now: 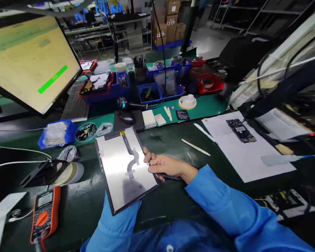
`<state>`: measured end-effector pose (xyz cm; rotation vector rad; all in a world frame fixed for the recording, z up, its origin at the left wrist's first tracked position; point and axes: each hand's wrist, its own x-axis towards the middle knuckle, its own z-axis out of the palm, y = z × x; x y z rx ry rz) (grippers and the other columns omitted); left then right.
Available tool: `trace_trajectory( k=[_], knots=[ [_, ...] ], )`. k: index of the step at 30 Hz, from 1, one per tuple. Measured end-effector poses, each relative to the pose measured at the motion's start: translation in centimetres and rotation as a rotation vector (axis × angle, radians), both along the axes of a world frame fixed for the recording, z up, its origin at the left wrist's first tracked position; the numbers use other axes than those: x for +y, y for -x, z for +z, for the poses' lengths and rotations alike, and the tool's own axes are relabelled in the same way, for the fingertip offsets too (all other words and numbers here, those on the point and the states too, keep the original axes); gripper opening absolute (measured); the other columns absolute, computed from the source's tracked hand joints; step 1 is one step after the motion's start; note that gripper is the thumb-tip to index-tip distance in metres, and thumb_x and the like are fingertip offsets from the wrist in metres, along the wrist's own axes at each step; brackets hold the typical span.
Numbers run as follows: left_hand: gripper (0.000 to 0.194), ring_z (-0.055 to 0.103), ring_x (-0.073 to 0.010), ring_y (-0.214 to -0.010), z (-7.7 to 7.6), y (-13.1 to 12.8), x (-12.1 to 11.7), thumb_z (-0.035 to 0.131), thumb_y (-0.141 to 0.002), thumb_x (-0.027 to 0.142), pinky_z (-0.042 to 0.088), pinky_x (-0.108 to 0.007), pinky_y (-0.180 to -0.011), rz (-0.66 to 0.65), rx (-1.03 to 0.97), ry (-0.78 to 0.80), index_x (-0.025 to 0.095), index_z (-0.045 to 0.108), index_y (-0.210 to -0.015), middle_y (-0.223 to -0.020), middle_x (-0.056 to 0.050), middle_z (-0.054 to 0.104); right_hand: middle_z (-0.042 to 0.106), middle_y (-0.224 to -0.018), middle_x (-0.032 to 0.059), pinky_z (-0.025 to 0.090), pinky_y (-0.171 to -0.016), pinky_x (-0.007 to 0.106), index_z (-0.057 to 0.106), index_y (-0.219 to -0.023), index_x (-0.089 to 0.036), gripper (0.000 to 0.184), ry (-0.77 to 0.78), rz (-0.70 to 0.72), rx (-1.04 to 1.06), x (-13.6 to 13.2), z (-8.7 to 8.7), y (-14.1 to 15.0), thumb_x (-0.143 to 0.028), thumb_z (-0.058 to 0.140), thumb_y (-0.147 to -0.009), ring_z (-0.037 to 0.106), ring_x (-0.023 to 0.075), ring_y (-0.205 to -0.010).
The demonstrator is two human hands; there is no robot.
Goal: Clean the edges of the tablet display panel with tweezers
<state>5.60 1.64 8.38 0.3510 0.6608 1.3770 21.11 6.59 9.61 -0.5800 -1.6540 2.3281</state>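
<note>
A tablet-sized display panel [118, 164] is held tilted above the bench, its silvery back facing me. A dark flex cable [131, 150] runs down that back, fixed with bits of tape. My right hand [162, 164] is closed on the panel's right edge, thumb on the near side. Under that hand a thin dark tool [170, 176] sticks out; I cannot make out its kind. My left hand is hidden behind the panel; just its blue sleeve [118, 220] shows below, so its fingers cannot be seen.
Left of the panel lie an orange multimeter [46, 213] and a blue bin [58, 133]. A monitor [34, 59] stands behind them. To the right are a wooden stick [195, 147], a white pen [204, 133] and paper [233, 154] bearing a circuit board [241, 130].
</note>
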Motion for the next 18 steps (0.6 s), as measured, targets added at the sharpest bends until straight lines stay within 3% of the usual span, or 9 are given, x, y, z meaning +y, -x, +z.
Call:
trace_trajectory(
  k=[3,6,9,12,14,18],
  knots=[
    [0.043,0.059,-0.0179,-0.090,-0.4,0.7,0.5,0.055,-0.096,0.055,0.052,-0.038,-0.087,0.079,-0.010,-0.026,0.017,0.060,-0.115,-0.102,-0.007,0.061,0.057,-0.055,-0.0037,0.039,-0.042,0.018,0.057,-0.073,-0.015,0.049,0.001,0.046,0.006,0.0,0.7,-0.2,-0.060,0.068,-0.089,0.052,0.0076,-0.044],
    [0.050,0.049,-0.0145,-0.073,0.1,2.2,0.8,0.055,-0.087,0.070,0.047,-0.033,-0.081,0.140,-0.034,-0.066,0.021,0.056,-0.100,-0.076,0.000,0.046,0.066,-0.072,-0.0013,0.044,-0.043,0.019,0.064,-0.100,-0.013,0.050,0.046,0.069,-0.030,0.3,1.1,-0.5,-0.058,0.075,-0.083,0.056,0.0076,-0.048],
    [0.045,0.041,-0.0123,-0.065,1.3,3.4,0.7,0.065,-0.082,0.061,0.045,-0.030,-0.074,0.171,-0.151,-0.091,0.020,0.052,-0.096,-0.071,0.003,0.035,0.068,-0.080,0.0001,0.048,-0.045,0.019,0.062,-0.118,-0.013,0.060,0.038,0.099,-0.110,0.6,1.2,-1.0,-0.052,0.082,-0.077,0.058,0.0081,-0.051],
    [0.030,0.040,-0.0105,-0.063,2.3,3.9,0.5,0.067,-0.083,0.038,0.042,-0.026,-0.069,0.183,-0.262,-0.099,0.019,0.051,-0.100,-0.072,0.003,0.035,0.064,-0.073,-0.0031,0.048,-0.048,0.020,0.066,-0.113,-0.013,0.052,-0.031,0.150,-0.183,0.8,1.3,-1.4,-0.046,0.083,-0.076,0.056,0.0076,-0.052],
    [0.029,0.041,-0.0099,-0.063,2.6,4.1,0.5,0.068,-0.082,0.032,0.041,-0.025,-0.069,0.189,-0.303,-0.114,0.019,0.050,-0.101,-0.072,0.004,0.036,0.060,-0.067,-0.0051,0.047,-0.048,0.020,0.069,-0.102,-0.013,0.042,-0.109,0.122,-0.230,0.8,1.2,-1.5,-0.044,0.081,-0.077,0.052,0.0071,-0.050],
    [0.033,0.040,-0.0098,-0.062,2.6,4.2,0.8,0.072,-0.078,0.031,0.040,-0.026,-0.071,0.198,-0.283,-0.098,0.019,0.050,-0.099,-0.070,0.005,0.033,0.057,-0.064,-0.0049,0.043,-0.050,0.021,0.069,-0.090,-0.015,0.038,-0.213,-0.155,-0.209,0.5,1.0,-1.0,-0.047,0.081,-0.075,0.049,0.0085,-0.052]
  ],
)
